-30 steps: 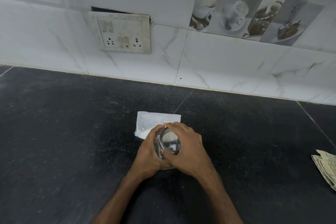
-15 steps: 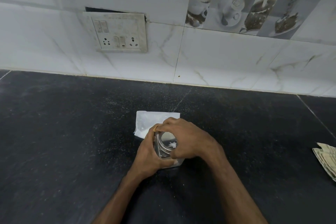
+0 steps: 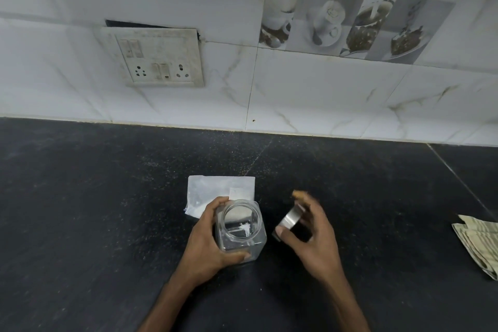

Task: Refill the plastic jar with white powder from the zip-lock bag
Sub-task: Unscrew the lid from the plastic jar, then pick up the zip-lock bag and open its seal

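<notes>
The plastic jar [image 3: 242, 226] stands open on the dark surface [image 3: 94, 210], just in front of the zip-lock bag [image 3: 215, 188], which lies flat. The left hand [image 3: 207, 240] wraps the jar, its fingers [image 3: 219, 201] and thumb clamped on the sides. Just beside the jar, the right hand [image 3: 315, 237] pinches the tilted metal lid [image 3: 289, 219] by its rim. Traces of white powder [image 3: 244, 226] cling inside the jar.
</notes>
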Available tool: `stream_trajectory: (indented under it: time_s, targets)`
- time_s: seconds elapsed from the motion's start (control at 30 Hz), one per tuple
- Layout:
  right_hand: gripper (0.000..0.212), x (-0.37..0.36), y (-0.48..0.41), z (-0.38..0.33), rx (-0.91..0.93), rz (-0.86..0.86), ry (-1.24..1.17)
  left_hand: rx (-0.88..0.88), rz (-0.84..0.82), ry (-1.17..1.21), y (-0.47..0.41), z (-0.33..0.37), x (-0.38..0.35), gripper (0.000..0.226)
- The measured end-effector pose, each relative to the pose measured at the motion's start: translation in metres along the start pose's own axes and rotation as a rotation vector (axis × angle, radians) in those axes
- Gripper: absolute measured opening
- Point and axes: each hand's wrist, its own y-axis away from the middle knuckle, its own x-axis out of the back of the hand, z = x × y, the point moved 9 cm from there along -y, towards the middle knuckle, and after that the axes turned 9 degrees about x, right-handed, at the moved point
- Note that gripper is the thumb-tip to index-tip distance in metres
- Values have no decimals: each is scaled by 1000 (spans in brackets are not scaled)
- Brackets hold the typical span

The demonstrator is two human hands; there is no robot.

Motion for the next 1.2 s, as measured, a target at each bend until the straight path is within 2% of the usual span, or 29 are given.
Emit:
stream_trajectory:
  time_s: [0.13, 0.37, 0.63, 0.77, 0.83, 0.93, 1.0, 1.07, 1.13, 1.2]
  targets:
    - [45, 8, 23, 35, -25, 98, 141, 4, -3, 2, -1, 0, -1, 109]
    - [37, 7, 29, 71, -97, 62, 338, -2, -17, 5, -1, 3, -2, 107]
    - [36, 4, 29, 78, -31, 20, 458, -10, -20, -9, -2, 3, -1, 107]
    - [41, -1, 35, 91, -165, -47, 581, -4, -18, -11, -2, 1, 0, 109]
    - [43, -1, 33, 85, -170, -48, 646, 3, -24, -20, -3, -1, -1, 112]
    - [45, 6, 11, 51, -83, 81, 601, 4, -61, -68, -2, 3, 2, 129]
    - [49, 3, -13, 35, -82, 120, 398, -40, -108, -101, -1, 9, 7, 135]
    - [49, -14, -38, 33, -157, 35, 225, -110, -65, -56, -3, 16, 24, 118]
    - [50, -38, -61, 41, -246, -94, 177, -128, 89, 10, -14, 13, 51, 90]
    - [53, -61, -79, 51, -326, -217, 195, 0, 261, -17, -33, -4, 76, 70]
